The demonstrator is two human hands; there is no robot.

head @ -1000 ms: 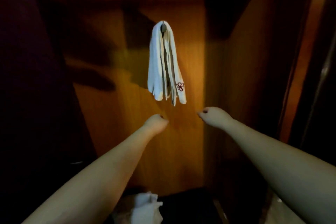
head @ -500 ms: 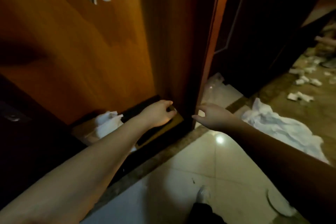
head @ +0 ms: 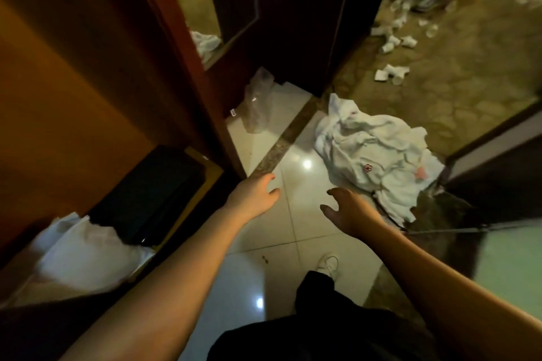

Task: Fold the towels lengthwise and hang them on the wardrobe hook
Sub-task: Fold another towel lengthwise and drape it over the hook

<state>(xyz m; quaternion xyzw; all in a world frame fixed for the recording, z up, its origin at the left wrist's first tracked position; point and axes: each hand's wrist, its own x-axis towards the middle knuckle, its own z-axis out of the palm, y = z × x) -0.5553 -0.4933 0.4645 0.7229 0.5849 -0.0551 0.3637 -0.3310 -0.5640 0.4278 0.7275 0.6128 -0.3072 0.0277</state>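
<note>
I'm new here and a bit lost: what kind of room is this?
Probably a hotel room or bedroom entry, mid-cleanup. A wooden wardrobe stands open, a heap of white towels lies on the glossy tiled floor, and carpet begins beyond.

The view now looks down at the floor, and the hanging towel is gone from sight. The pile of towels (head: pixel 378 161) sits big at the right of the frame. The left hand (head: pixel 253 199) and right hand (head: pixel 350 211) now reach out over the shiny tiles (head: pixel 293 231), fingers loose.
</note>
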